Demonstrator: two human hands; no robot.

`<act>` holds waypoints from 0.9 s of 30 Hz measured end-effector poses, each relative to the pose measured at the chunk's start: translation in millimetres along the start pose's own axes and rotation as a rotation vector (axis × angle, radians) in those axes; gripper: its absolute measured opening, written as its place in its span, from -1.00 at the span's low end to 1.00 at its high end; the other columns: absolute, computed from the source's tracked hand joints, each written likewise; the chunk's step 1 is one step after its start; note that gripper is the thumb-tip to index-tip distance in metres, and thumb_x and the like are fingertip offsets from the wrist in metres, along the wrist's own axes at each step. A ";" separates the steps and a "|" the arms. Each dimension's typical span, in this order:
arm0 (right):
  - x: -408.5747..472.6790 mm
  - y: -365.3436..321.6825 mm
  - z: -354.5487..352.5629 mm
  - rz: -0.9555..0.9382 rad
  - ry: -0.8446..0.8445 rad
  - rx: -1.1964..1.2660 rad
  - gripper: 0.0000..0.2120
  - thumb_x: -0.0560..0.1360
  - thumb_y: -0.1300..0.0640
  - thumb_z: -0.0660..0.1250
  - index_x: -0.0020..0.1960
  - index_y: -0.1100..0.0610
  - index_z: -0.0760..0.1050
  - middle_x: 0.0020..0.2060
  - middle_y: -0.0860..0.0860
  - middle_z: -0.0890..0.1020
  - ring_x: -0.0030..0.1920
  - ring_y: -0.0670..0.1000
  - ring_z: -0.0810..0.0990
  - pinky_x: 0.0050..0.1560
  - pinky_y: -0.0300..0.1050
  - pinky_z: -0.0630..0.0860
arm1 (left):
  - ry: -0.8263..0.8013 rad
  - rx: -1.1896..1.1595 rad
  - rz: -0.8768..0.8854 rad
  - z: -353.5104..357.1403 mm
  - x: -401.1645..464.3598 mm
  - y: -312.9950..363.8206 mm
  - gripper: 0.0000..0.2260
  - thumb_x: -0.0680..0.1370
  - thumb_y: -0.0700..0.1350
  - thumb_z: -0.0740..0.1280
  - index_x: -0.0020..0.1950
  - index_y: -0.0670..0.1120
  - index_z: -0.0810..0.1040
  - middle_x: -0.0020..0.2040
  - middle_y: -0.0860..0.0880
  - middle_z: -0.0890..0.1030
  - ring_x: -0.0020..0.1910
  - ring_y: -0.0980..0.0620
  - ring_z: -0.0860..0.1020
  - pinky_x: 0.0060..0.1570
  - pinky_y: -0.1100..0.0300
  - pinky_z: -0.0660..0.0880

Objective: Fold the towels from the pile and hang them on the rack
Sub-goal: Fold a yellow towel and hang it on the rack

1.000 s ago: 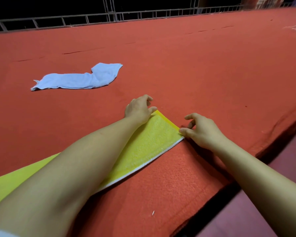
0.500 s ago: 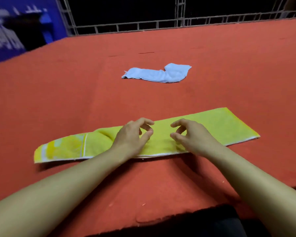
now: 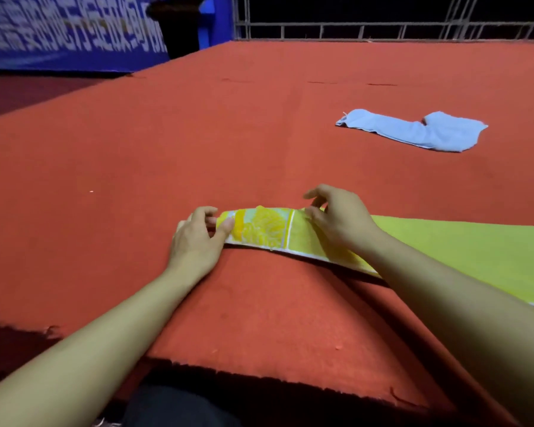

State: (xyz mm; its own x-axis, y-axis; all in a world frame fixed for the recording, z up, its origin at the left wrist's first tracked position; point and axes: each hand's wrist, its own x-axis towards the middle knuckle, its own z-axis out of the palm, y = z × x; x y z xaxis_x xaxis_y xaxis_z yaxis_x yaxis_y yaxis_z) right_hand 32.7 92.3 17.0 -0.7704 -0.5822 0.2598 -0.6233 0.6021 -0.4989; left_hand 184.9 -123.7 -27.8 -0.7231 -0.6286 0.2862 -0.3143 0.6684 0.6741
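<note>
Red tabletop (image 3: 136, 180): left hand (image 3: 195, 238) pinches yellow towel (image 3: 475, 251) end; right hand (image 3: 341, 218) pinches its far edge (blue towel (image 3: 420, 131) well apart).

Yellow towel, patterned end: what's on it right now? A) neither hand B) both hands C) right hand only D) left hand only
B: the left hand pinches the printed tip of the yellow towel between thumb and fingers, while the right hand grips the same end just past the white stripe.
</note>
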 end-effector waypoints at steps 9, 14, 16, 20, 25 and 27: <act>66.2 -31.5 49.8 -0.101 -0.050 0.001 -0.66 0.48 0.02 0.43 0.23 -0.01 0.53 -0.04 -0.08 0.69 0.02 0.08 0.60 0.07 -0.06 0.48 | -0.043 -0.271 -0.087 -6.2 -0.4 0.2 -0.51 0.51 0.06 0.44 0.39 0.08 0.37 -0.13 0.10 0.67 -0.09 0.09 0.60 -0.19 0.50 0.33; 78.9 -39.2 59.7 -0.082 -0.277 -0.118 -0.44 0.42 -0.01 0.51 0.37 0.02 0.43 0.04 -0.03 0.68 0.11 0.05 0.61 0.14 -0.09 0.49 | -0.020 -0.287 -0.061 -2.7 -0.1 -2.3 -0.56 0.50 0.00 0.44 0.35 0.08 0.41 -0.24 0.11 0.63 -0.26 0.17 0.53 -0.14 0.25 0.37; 79.7 -41.5 60.0 -0.097 -0.294 -0.130 -0.45 0.43 0.05 0.50 0.37 0.04 0.43 -0.06 -0.05 0.68 0.06 0.04 0.62 0.09 -0.14 0.48 | -0.028 -0.295 -0.050 -2.7 -1.4 -3.2 -0.57 0.50 -0.01 0.44 0.34 0.07 0.42 -0.28 0.11 0.60 -0.32 0.16 0.50 -0.16 0.21 0.36; 83.8 -51.5 48.0 -0.108 -0.277 0.006 -0.40 0.41 0.19 0.49 0.41 0.10 0.39 -0.19 -0.06 0.62 -0.17 -0.05 0.58 -0.11 -0.23 0.45 | -0.023 -0.346 -0.036 -7.6 -6.7 -4.2 -0.58 0.50 -0.03 0.45 0.32 0.09 0.43 -0.37 0.14 0.57 -0.44 0.19 0.42 -0.21 0.20 0.38; 96.8 -71.6 20.9 -0.069 -0.252 0.370 -0.37 0.47 0.38 0.40 0.47 0.20 0.25 -0.26 0.02 0.56 -0.25 0.07 0.56 -0.17 0.02 0.57 | -0.127 -0.328 -0.052 -26.9 -27.9 -5.7 -0.51 0.51 -0.02 0.44 0.39 0.11 0.36 -0.42 0.20 0.57 -0.47 0.22 0.41 -0.29 0.38 0.35; 103.7 -83.8 17.4 -0.083 -0.186 0.461 -0.42 0.51 0.41 0.33 0.46 0.22 0.23 -0.29 0.02 0.55 -0.30 0.11 0.55 -0.27 0.01 0.51 | -0.153 -0.303 -0.059 -35.6 -37.4 -8.2 -0.50 0.51 0.00 0.44 0.40 0.14 0.33 -0.37 0.16 0.61 -0.45 0.22 0.42 -0.27 0.37 0.35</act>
State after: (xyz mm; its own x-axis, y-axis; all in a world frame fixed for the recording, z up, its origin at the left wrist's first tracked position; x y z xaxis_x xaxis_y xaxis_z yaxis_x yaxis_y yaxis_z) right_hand 7.4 -28.0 71.4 -0.6576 -0.7308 0.1832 -0.5250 0.2701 -0.8071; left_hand 236.4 -119.8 -19.8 -0.8003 -0.5804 0.1506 -0.1778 0.4695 0.8648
